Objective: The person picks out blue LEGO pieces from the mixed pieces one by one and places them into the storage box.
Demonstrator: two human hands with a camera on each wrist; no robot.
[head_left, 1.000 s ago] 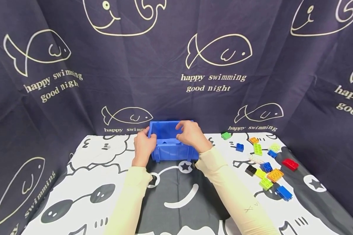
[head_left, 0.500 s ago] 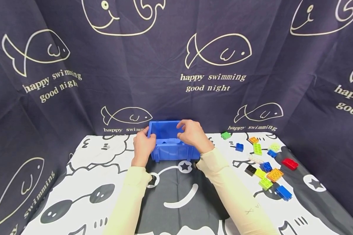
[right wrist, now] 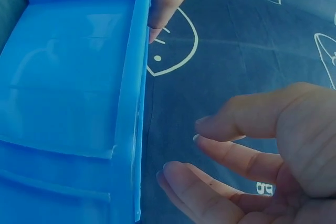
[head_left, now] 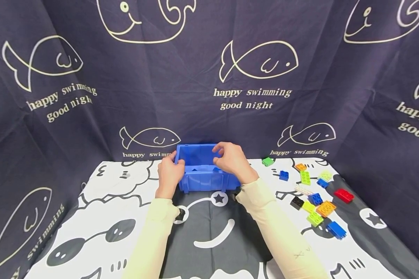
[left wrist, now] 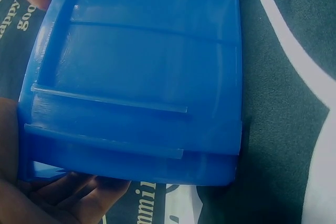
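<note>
A blue plastic storage bin (head_left: 204,181) stands at the back of the cloth-covered table, its open top facing me. My left hand (head_left: 170,172) grips the bin's left side, thumb over the rim and fingers round the outer wall. In the left wrist view the fingers (left wrist: 92,198) show behind the bin's lower corner. My right hand (head_left: 232,161) hovers over the bin's right end. Its thumb and bent fingers (right wrist: 184,182) are apart, with nothing between them in the right wrist view. The bin's right wall is partly hidden by that hand; the inside bottom is hidden by the front wall.
Loose building bricks lie to the right, among them a red brick (head_left: 344,195), an orange brick (head_left: 326,208), a black brick (head_left: 297,202) and a blue brick (head_left: 336,230). Farther back is a green brick (head_left: 267,161). A dark fish-print curtain (head_left: 202,116) hangs right behind the bin.
My right hand has drifted slightly right over the bin, showing a little more of its front wall. The left hand keeps its grip; the bin and bricks look unmoved.
</note>
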